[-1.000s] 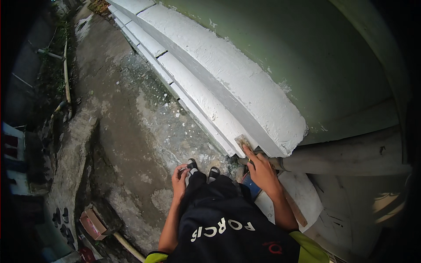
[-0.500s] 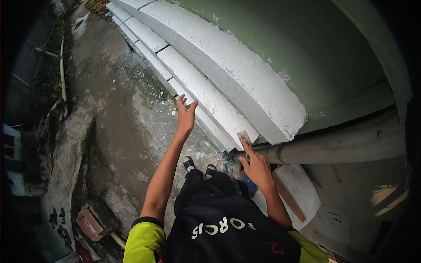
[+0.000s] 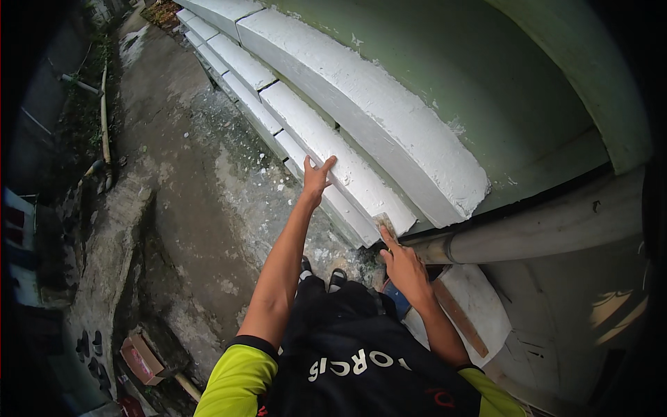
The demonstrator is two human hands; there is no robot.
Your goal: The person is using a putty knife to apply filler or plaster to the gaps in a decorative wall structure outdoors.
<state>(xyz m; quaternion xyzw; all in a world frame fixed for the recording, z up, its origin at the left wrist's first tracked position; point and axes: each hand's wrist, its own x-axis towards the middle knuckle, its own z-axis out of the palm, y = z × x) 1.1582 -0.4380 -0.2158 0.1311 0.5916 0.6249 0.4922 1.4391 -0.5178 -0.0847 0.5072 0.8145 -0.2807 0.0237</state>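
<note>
Long white plaster-coated blocks (image 3: 333, 149) lie in stepped rows against the green wall. With its fingers spread, my left hand (image 3: 317, 182) rests at the outer edge of the middle row and grips nothing. My right hand (image 3: 406, 271) is closed around a putty knife, index finger stretched along it. The putty knife's flat, stained blade (image 3: 383, 222) lies against the near end of that same block; its handle is hidden in my palm.
A thick pale pipe (image 3: 528, 233) runs along the right, below the wall. Under my right arm are a white board (image 3: 486, 299) and a brown wooden strip (image 3: 460, 318). Stained concrete (image 3: 187, 208) spreads left, with a cardboard box (image 3: 142, 358) and several sandals (image 3: 97, 342).
My left hand has moved right and slightly down, from beside the lowest row onto the middle block's edge. The right hand keeps the putty knife at the block's end, a little lower.
</note>
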